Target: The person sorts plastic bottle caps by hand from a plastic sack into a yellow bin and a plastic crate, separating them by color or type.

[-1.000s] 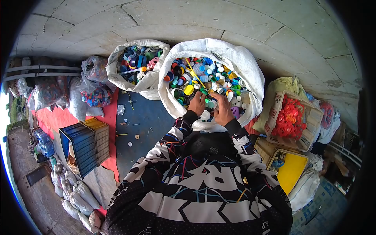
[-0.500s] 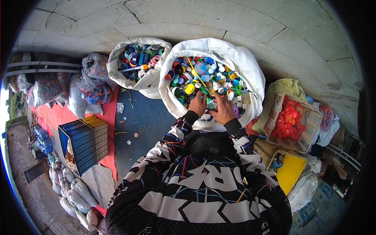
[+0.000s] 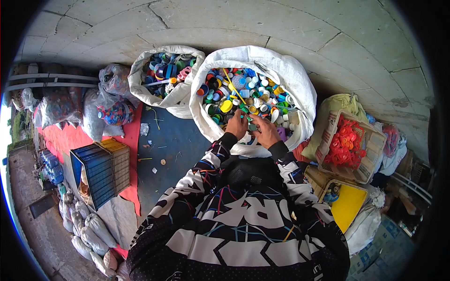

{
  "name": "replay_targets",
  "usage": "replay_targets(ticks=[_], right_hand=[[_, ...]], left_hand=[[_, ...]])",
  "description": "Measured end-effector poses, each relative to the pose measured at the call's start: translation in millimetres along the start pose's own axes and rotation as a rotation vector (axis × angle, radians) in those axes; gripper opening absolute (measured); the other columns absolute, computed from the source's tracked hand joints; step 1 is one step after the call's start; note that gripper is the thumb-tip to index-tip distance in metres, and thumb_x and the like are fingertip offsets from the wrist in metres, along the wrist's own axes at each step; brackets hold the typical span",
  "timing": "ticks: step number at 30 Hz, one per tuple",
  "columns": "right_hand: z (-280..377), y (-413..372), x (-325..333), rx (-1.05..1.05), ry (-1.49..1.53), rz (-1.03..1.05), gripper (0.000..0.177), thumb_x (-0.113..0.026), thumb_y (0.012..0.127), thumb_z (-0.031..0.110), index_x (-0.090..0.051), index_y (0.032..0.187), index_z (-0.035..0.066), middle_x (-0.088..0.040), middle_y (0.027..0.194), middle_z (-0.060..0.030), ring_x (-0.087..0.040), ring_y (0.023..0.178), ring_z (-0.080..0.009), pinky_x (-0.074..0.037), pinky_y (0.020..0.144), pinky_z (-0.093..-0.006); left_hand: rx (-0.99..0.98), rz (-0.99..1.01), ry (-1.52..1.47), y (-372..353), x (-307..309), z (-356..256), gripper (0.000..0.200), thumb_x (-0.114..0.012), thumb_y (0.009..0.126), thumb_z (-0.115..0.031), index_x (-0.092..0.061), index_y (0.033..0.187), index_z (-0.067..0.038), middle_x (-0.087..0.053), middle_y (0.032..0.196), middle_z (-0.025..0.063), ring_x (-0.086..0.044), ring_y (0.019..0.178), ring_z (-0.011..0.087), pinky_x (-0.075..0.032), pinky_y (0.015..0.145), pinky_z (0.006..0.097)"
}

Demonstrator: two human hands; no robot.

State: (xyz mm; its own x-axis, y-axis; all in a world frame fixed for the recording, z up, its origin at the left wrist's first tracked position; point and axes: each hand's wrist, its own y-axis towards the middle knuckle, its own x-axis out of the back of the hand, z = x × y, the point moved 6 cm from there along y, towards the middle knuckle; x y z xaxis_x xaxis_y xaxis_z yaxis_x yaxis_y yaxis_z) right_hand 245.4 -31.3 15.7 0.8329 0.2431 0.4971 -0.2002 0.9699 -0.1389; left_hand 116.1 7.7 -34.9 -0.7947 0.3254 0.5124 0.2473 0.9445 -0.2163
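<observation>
A large white woven sack [image 3: 294, 77] with a rolled rim holds many mixed plastic bottle caps [image 3: 262, 89]. Over its near side my left hand [image 3: 236, 125] has its fingers pinched at a small green cap [image 3: 248, 121]. My right hand [image 3: 266, 132] meets it from the other side, fingers curled toward the same cap. Fingers partly hide this contact. A yellow stick [image 3: 233, 85] and a yellow lid [image 3: 226, 106] lie on the pile beyond my hands, and a purple cap [image 3: 281, 134] sits right of my right hand.
A smaller white sack [image 3: 136, 86] of caps stands at the left. To the right is a beige crate [image 3: 328, 140] with red plastic pieces [image 3: 348, 140], near a yellow panel [image 3: 349, 206]. A dark blue crate [image 3: 96, 175] and filled bags [image 3: 115, 112] are at the left.
My fingers have drawn closer together, the right ones curling inward, and a green cap now shows between my hands. The sacks have not moved.
</observation>
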Motion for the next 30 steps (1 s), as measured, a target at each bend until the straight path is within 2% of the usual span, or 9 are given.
replay_targets(ticks=[4,7,8,11,14,20,23,26,30], right_hand=[[-12,-6,5,-0.169,0.334,-0.005,0.056,-0.069,0.071,-0.004,-0.049,0.122,0.007,-0.065,0.106,-0.0113,-0.063,0.080,-0.0177,-0.051,0.070,-0.0283],[-30,-8,8,-0.107,0.496,-0.157,0.051,-0.071,0.072,-0.002,-0.052,0.118,0.007,-0.066,0.103,-0.0080,-0.063,0.072,-0.0101,-0.050,0.064,-0.0238],[-37,-11,10,-0.112,0.457,-0.174,0.043,-0.073,0.072,0.001,-0.056,0.111,0.006,-0.066,0.101,-0.0063,-0.063,0.074,-0.0098,-0.050,0.064,-0.0246],[-42,-15,12,-0.183,0.331,-0.095,0.038,-0.075,0.070,0.004,-0.060,0.105,0.005,-0.066,0.097,-0.0061,-0.063,0.074,-0.0102,-0.050,0.064,-0.0250],[-38,-16,12,-0.165,0.311,-0.074,0.036,-0.077,0.069,0.005,-0.062,0.101,0.004,-0.065,0.092,-0.0061,-0.063,0.073,-0.0121,-0.050,0.064,-0.0259],[-22,-20,20,-0.052,0.165,-0.166,0.043,-0.077,0.068,0.004,-0.059,0.107,0.004,-0.064,0.089,-0.0064,-0.063,0.070,-0.0156,-0.051,0.063,-0.0276],[-39,-23,17,-0.130,0.193,-0.194,0.041,-0.076,0.069,0.002,-0.058,0.107,0.003,-0.064,0.088,-0.0073,-0.064,0.073,-0.0151,-0.052,0.065,-0.0275],[-51,-27,17,-0.221,0.418,-0.240,0.037,-0.074,0.070,0.000,-0.058,0.103,0.003,-0.065,0.088,-0.0081,-0.065,0.076,-0.0140,-0.052,0.067,-0.0262],[-45,-30,24,-0.173,0.460,-0.286,0.035,-0.074,0.071,-0.001,-0.058,0.102,0.003,-0.065,0.087,-0.0077,-0.065,0.077,-0.0131,-0.053,0.068,-0.0250]], left_hand=[[-0.031,-0.028,-0.073,0,1,1,0.017,-0.052,0.089,-0.018,-0.051,0.096,-0.002,-0.058,0.068,0.0188,-0.059,0.061,0.0319,-0.043,0.055,0.0412],[-0.029,-0.028,-0.165,-2,2,-4,0.017,-0.053,0.089,-0.017,-0.051,0.094,-0.001,-0.056,0.065,0.0158,-0.055,0.056,0.0262,-0.042,0.053,0.0376],[-0.030,-0.027,-0.196,-3,3,-6,0.017,-0.054,0.089,-0.017,-0.051,0.093,-0.001,-0.055,0.065,0.0148,-0.054,0.055,0.0244,-0.041,0.053,0.0365],[-0.070,-0.046,-0.283,-4,3,-12,0.015,-0.053,0.090,-0.016,-0.051,0.091,-0.001,-0.053,0.063,0.0138,-0.050,0.053,0.0222,-0.040,0.052,0.0349],[-0.005,0.008,-0.173,-4,-1,-9,0.019,-0.053,0.091,-0.021,-0.050,0.093,-0.002,-0.061,0.072,0.0188,-0.062,0.066,0.0355,-0.046,0.057,0.0404],[-0.020,-0.017,-0.122,-7,-2,-23,0.025,-0.052,0.092,-0.025,-0.054,0.089,0.000,-0.062,0.072,0.0193,-0.061,0.065,0.0364,-0.046,0.056,0.0401],[-0.012,0.004,-0.144,-7,-3,-28,0.031,-0.051,0.094,-0.028,-0.058,0.084,0.000,-0.060,0.067,0.0176,-0.059,0.058,0.0288,-0.044,0.054,0.0373],[0.044,0.050,-0.261,-9,-6,-23,0.037,-0.050,0.095,-0.032,-0.060,0.083,0.002,-0.057,0.062,0.0139,-0.052,0.053,0.0178,-0.042,0.052,0.0337],[0.041,0.035,-0.463,-9,-14,-17,0.039,-0.049,0.096,-0.034,-0.060,0.083,0.001,-0.052,0.058,0.0052,-0.043,0.052,0.0087,-0.037,0.047,0.0279]])
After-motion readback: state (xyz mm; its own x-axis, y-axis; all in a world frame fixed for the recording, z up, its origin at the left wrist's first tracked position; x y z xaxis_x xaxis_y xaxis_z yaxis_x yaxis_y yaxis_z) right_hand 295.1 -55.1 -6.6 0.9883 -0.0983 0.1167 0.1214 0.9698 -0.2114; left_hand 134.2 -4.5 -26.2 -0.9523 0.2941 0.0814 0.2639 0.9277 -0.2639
